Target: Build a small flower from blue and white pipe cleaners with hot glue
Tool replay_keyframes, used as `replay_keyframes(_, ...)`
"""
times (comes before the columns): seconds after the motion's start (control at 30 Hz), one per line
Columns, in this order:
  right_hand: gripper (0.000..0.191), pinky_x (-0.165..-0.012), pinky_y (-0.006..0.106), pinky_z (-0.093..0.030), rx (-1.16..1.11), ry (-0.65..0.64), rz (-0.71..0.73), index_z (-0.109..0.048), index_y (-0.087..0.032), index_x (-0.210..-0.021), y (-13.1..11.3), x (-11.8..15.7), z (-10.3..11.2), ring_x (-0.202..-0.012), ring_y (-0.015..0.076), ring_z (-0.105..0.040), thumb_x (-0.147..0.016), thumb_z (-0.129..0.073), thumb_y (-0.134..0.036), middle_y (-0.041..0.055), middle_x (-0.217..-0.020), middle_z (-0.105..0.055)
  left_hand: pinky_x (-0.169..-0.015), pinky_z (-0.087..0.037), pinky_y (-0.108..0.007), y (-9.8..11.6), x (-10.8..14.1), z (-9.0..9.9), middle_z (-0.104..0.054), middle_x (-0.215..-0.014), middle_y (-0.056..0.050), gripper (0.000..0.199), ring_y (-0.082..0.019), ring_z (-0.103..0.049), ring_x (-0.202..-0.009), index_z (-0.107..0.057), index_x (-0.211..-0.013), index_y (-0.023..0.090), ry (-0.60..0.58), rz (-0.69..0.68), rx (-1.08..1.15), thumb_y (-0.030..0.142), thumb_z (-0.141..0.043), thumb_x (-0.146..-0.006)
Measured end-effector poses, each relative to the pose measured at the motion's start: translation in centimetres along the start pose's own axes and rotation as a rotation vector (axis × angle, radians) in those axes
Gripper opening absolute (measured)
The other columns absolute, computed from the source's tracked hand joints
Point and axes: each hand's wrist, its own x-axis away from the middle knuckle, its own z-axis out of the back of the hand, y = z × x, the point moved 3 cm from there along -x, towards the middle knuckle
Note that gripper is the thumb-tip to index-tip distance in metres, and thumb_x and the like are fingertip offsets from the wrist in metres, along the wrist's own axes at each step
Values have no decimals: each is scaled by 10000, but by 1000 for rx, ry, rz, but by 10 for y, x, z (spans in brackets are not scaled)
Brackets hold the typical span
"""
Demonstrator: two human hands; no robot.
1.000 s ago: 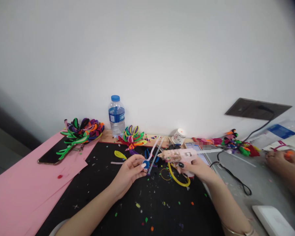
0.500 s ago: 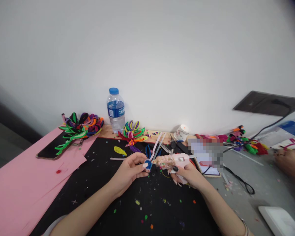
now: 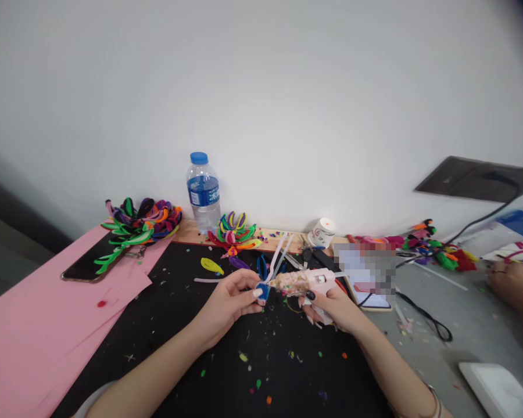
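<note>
glue gun [image 3: 303,282] has moved left; nozzle now at blue piece [image 3: 264,292], over black mat [image 3: 196,380]. left hand [image 3: 237,295] clamps piece between thumb and fingers, likely steadying it; right hand [image 3: 331,306] wraps gun handle, presumably for aim.

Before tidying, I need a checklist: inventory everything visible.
Fuzzy loops: many, multicoloured, back
Plastic bottle: one, clear, back
Tapered container: one, white, back
Flat smartphone: one, black, left
Lit smartphone: one, pale, right
Sheet: one, pink, left
Mat: one, black, centre
Scraps: many, multicoloured, mat
Strips: several, white, centre
Cable: one, black, right
Wall plate: one, dark, right
Flat block: one, white, right
Coworker's hand: one visible, right edge
Glue gun: one, pink, centre
Fuzzy piece: one, blue, centre
Left hand: one, holding piece
Right hand: one, holding gun
</note>
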Motion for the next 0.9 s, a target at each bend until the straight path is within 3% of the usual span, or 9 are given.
replay_keyframes(0.9, 402, -336, 156, -248, 6, -22, -2, -519, -132, -624, 1, -2, 0, -350, 37, -400, -740, -567, -515, -2, -494, -547, -635, -512, -198, 0, 0, 0, -558, -791, 27, 174, -77, -598, -658, -588, -858, 191, -15, 0, -1, 196, -678, -710)
